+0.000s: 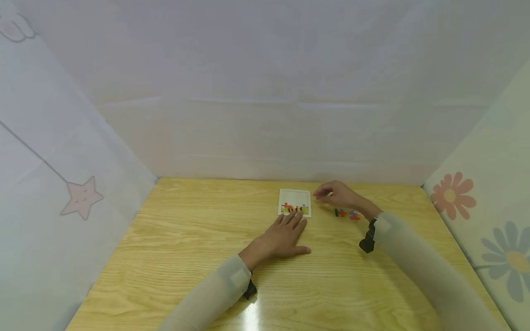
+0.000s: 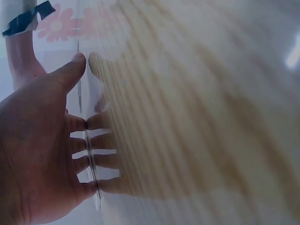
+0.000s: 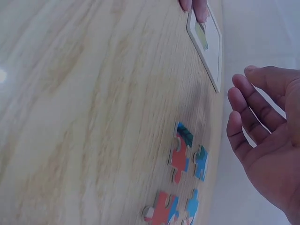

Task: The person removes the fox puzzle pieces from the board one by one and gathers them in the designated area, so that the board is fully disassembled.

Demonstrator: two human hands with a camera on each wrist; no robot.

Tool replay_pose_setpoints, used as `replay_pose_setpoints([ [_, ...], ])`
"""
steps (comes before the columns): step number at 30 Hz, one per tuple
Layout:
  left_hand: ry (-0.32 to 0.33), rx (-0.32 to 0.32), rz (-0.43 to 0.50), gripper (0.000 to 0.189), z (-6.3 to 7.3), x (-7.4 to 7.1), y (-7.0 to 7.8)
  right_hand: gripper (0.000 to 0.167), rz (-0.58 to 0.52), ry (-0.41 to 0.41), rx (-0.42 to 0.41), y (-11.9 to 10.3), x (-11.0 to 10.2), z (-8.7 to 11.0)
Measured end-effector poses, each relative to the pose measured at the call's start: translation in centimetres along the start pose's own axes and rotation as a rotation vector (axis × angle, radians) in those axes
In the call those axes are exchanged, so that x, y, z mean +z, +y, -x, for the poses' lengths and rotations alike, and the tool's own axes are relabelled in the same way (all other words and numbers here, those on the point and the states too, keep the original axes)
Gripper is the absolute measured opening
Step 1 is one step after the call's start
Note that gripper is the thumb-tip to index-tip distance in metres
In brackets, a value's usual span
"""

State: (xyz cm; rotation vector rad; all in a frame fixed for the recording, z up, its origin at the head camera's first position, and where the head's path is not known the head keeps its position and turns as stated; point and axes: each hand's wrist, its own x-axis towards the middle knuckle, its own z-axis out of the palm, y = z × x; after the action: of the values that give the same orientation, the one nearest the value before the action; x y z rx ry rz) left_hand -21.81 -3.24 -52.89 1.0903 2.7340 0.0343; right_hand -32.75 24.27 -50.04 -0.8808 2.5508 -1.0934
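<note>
A white-framed jigsaw board (image 1: 295, 196) lies near the back of the table, with colourful pieces fitted along its lower part. My left hand (image 1: 281, 236) lies flat with straight fingers, its fingertips on the board's front edge. To the right of the board, my right hand (image 1: 337, 194) hovers over the table, fingers loosely bent. In the right wrist view no piece shows between the fingers of that hand (image 3: 269, 126). Several loose red and blue jigsaw pieces (image 3: 179, 157) lie on the table below it, partly hidden by the right wrist in the head view.
The wood-grain table (image 1: 198, 230) meets a pale cloth wall (image 1: 248, 138) just behind the board. Printed side walls stand left and right, one with a pink star (image 1: 82, 197), the other with flowers (image 1: 453, 195).
</note>
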Motion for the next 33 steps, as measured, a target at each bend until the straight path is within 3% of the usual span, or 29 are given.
replay_pose_setpoints([
  [16,-0.01,-0.002,-0.027,0.098,0.0,0.2,-0.1,0.03,-0.074,-0.176,-0.047,-1.8,0.5,-3.2],
  [33,-0.027,-0.004,-0.027,0.097,0.2,-0.4,0.2,0.03,-0.061,-0.207,-0.052,-2.1,2.2,-5.5],
])
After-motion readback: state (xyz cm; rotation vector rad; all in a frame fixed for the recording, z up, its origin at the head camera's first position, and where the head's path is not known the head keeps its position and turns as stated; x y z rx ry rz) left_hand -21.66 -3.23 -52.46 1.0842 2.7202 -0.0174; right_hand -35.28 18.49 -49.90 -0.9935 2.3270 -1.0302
